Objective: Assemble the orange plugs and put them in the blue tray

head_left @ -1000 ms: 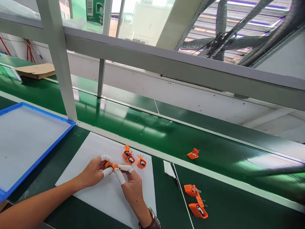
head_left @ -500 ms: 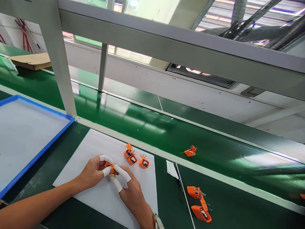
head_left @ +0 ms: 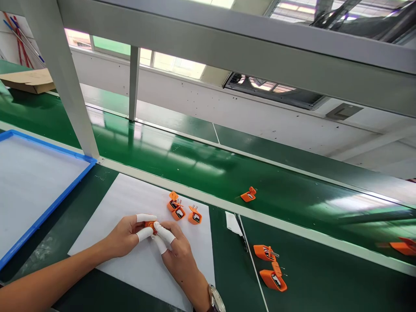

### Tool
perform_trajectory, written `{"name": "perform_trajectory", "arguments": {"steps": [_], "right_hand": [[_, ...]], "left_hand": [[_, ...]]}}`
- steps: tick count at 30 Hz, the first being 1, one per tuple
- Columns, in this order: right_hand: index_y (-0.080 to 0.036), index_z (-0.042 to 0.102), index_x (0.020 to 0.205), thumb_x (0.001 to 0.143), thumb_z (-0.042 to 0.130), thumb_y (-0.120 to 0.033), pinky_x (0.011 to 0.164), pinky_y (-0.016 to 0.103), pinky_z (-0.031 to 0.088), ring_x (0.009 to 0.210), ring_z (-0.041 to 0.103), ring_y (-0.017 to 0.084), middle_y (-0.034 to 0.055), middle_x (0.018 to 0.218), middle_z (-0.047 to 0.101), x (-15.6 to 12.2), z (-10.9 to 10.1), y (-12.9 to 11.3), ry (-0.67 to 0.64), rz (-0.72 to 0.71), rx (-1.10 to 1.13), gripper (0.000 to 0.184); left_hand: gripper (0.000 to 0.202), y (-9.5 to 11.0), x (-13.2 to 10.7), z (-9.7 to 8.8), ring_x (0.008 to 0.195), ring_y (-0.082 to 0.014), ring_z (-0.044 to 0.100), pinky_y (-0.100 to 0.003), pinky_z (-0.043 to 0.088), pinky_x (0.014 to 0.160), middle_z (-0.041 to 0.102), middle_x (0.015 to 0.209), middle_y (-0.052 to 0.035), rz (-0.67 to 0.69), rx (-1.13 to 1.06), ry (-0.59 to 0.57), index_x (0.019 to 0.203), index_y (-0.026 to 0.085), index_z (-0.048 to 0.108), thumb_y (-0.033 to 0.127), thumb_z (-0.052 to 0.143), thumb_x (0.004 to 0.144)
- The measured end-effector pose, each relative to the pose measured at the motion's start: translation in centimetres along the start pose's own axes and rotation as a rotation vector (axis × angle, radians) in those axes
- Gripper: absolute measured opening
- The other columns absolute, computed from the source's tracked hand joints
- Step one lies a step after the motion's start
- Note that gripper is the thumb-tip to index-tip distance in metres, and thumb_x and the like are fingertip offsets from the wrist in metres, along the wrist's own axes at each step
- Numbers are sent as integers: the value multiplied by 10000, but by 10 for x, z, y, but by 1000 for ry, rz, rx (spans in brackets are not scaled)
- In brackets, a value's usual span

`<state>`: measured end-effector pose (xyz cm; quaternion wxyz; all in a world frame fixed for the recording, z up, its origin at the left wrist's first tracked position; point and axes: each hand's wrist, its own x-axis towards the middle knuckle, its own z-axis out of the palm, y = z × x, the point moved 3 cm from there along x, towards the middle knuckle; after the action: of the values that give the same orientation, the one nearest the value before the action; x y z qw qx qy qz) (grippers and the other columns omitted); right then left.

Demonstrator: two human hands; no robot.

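Both my hands meet over a white sheet (head_left: 130, 203) on the green bench. My left hand (head_left: 125, 236) and my right hand (head_left: 175, 251), with white cots on the fingertips, pinch one small orange part (head_left: 150, 225) between them; most of it is hidden by the fingers. Just beyond my fingers three more orange parts (head_left: 177, 211) with metal pins lie on the sheet, one of them a little to the right (head_left: 194, 216).
A blue-rimmed tray (head_left: 48, 210) lies to the left. On the shiny green conveyor belt sit an orange part (head_left: 248, 195) and another, blurred, at far right (head_left: 403, 247). Two orange parts (head_left: 269, 266) lie right of the sheet. Grey frame post (head_left: 65, 95) stands behind the tray.
My fingers have drawn closer around the orange part. The part on the belt has moved left, and another orange part has come into view on the belt at far right.
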<state>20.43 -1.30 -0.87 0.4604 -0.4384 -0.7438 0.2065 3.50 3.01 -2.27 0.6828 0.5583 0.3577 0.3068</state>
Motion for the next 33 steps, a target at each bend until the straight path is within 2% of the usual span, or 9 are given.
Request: {"name": "perform_trajectory", "arguments": {"steps": [2, 6, 9, 14, 19, 24, 26, 30, 33], "right_hand": [[-328, 594, 1304, 925, 605, -162, 861, 395, 614, 1010, 678, 213, 71, 1139, 676, 0, 0, 4, -23, 132, 177, 414], [-269, 609, 1285, 919, 645, -358, 960, 445, 596, 1077, 698, 242, 86, 1246, 689, -3, 2, 13, -72, 501, 514, 379], [-267, 634, 1249, 885, 686, -419, 1015, 471, 560, 1115, 692, 256, 67, 1211, 724, -2, 3, 12, -115, 625, 615, 398], [-243, 649, 1196, 867, 708, -409, 974, 470, 577, 1067, 706, 254, 73, 1160, 739, 4, 5, 8, -109, 644, 649, 373], [-235, 670, 1144, 854, 719, -411, 928, 458, 600, 1004, 725, 255, 70, 1074, 760, 5, 8, 10, -87, 634, 619, 343], [-231, 633, 1192, 832, 736, -439, 963, 464, 587, 1067, 709, 262, 81, 1141, 744, 1, 9, 12, -49, 659, 678, 428], [-226, 617, 1216, 811, 751, -460, 975, 461, 579, 1077, 704, 261, 81, 1132, 741, 0, 9, 14, -12, 672, 698, 486], [-206, 601, 1239, 808, 750, -473, 965, 468, 574, 1043, 708, 258, 89, 1096, 736, -1, 10, 18, 24, 669, 677, 529], [-201, 602, 1235, 806, 744, -494, 944, 472, 577, 1021, 710, 262, 99, 1090, 733, -3, 13, 20, 31, 662, 651, 538]], "left_hand": [[369, 2, 0, -1, 1146, -262, 660, -445, 498, 1074, 691, 1283, -78, -5, -10, 9, 1260, 217, 665, 302, 649, 901], [354, 3, -3, 0, 1236, -286, 617, -463, 471, 1110, 631, 1380, -72, -23, -44, -19, 1224, 219, 686, 326, 662, 887], [371, 1, -4, 1, 1288, -290, 580, -474, 445, 1133, 612, 1409, -53, -35, -30, -43, 1253, 244, 673, 326, 660, 891], [359, -1, -5, 0, 1287, -286, 582, -461, 448, 1134, 619, 1403, -45, -48, -2, -47, 1253, 255, 679, 303, 658, 898], [357, -1, -4, 0, 1286, -306, 580, -494, 455, 1124, 616, 1404, -51, -48, -3, -42, 1245, 241, 684, 293, 658, 893], [331, 2, 0, -2, 1239, -297, 615, -488, 477, 1103, 683, 1305, -69, -80, 6, -35, 1209, 216, 697, 285, 667, 887], [337, 5, 0, -2, 1239, -285, 612, -473, 472, 1109, 655, 1338, -82, -58, 9, -64, 1237, 214, 673, 273, 645, 906], [463, 12, -2, 4, 1206, -280, 620, -448, 513, 1067, 447, 1504, -103, 46, 1, -144, 1312, 244, 590, 198, 695, 864], [438, 13, -2, 7, 1144, -264, 644, -430, 554, 1014, 518, 1369, -99, 115, 44, -86, 1246, 242, 606, 164, 723, 832]]}}
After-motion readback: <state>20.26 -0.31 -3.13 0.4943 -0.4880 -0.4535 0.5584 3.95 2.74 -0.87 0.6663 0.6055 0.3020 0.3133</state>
